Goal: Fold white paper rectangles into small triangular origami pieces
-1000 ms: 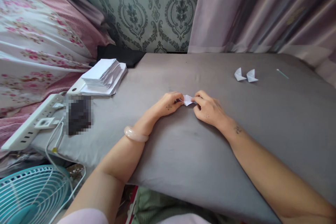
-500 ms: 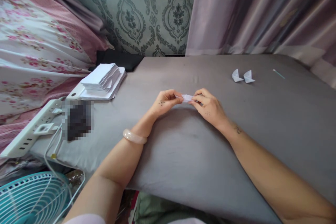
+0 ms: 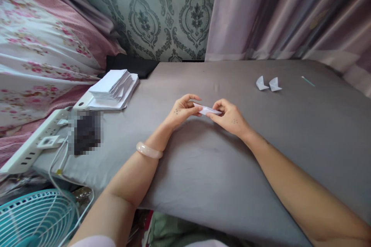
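Between my hands, a small folded white paper [image 3: 207,109] is held just above the grey cloth-covered surface [image 3: 185,154]. My left hand [image 3: 184,109] pinches its left end with the thumb in front, and the index finger is lifted off above it. At the other end, the thumb and curled fingers of my right hand [image 3: 228,115] grip the paper. Two folded white paper pieces with pointed peaks, a left one [image 3: 261,83] and a right one [image 3: 274,84], stand side by side farther back on the right.
A stack of white paper [image 3: 111,88] lies at the left beside a black cloth [image 3: 133,65]. Nearer are a white power strip [image 3: 31,146] with cables and a blurred dark object [image 3: 87,133]. A teal fan [image 3: 34,220] stands at lower left. A thin stick [image 3: 308,81] lies far right.
The paper has turned, its right end now lower and more of its length showing. My left index finger has lifted off it, and my right-hand grip has shifted.
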Action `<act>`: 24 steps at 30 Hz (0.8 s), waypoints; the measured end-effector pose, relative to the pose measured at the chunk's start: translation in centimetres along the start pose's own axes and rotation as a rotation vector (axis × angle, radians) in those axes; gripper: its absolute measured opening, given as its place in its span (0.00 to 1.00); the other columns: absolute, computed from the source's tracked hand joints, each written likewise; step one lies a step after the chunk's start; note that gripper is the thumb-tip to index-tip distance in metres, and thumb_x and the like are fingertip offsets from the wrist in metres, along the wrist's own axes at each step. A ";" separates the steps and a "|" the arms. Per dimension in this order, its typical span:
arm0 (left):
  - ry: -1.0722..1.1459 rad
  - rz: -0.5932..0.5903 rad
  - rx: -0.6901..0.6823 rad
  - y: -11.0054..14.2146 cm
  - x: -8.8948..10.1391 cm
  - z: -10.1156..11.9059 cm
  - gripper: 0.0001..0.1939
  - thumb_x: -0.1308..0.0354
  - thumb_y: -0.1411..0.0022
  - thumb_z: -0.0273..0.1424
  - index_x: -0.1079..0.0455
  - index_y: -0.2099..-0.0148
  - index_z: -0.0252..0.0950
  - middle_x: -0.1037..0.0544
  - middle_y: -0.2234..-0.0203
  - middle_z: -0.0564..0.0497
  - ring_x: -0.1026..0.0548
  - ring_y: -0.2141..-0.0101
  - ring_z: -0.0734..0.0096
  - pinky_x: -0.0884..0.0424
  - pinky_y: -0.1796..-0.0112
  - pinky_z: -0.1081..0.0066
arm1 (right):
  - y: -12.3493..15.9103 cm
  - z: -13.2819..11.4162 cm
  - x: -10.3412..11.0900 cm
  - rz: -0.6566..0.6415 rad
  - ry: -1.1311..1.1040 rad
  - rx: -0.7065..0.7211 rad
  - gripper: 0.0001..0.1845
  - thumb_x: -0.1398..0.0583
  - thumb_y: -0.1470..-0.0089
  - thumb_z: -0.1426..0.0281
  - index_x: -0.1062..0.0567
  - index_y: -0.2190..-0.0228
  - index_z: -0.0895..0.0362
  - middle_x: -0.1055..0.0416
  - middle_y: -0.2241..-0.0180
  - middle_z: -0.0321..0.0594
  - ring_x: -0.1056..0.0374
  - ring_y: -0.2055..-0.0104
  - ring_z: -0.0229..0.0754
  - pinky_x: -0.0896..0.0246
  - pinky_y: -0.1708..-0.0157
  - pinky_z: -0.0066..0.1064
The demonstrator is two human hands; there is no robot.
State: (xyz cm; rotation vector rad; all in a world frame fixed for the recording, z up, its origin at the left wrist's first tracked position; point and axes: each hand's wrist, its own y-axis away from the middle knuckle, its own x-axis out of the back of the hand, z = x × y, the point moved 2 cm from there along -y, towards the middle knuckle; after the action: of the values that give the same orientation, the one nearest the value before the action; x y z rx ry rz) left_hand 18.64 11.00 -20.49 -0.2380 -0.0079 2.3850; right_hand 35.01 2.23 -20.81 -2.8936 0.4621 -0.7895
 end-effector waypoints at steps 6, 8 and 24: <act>0.116 0.066 0.124 0.0 -0.8 -0.3 0.21 0.29 0.54 0.31 0.32 0.58 0.31 0.23 0.70 0.51 0.23 0.70 0.75 0.27 0.66 0.72 | -0.1 0.0 -0.5 -0.063 -0.237 -0.198 0.19 0.33 0.57 0.61 0.31 0.65 0.55 0.25 0.74 0.36 0.30 0.74 0.38 0.35 0.72 0.31; 0.111 0.068 0.113 0.0 -1.1 -0.5 0.20 0.29 0.55 0.29 0.31 0.60 0.31 0.22 0.69 0.50 0.24 0.69 0.74 0.28 0.66 0.72 | 0.0 -0.1 -0.6 -0.080 -0.276 -0.231 0.21 0.33 0.56 0.60 0.30 0.62 0.56 0.25 0.74 0.37 0.29 0.73 0.38 0.34 0.71 0.30; 0.149 0.175 0.131 0.0 -1.3 -0.9 0.14 0.29 0.55 0.28 0.30 0.67 0.30 0.23 0.75 0.51 0.25 0.74 0.77 0.30 0.70 0.73 | 0.1 -0.3 -0.8 -0.163 -0.420 -0.294 0.22 0.30 0.58 0.57 0.22 0.65 0.59 0.25 0.74 0.39 0.31 0.74 0.35 0.33 0.74 0.27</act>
State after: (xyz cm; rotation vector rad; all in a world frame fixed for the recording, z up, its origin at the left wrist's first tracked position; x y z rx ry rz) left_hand 19.70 10.05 -21.21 -0.3661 0.2468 2.5228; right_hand 34.12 2.40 -20.95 -3.2764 0.3197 -0.1161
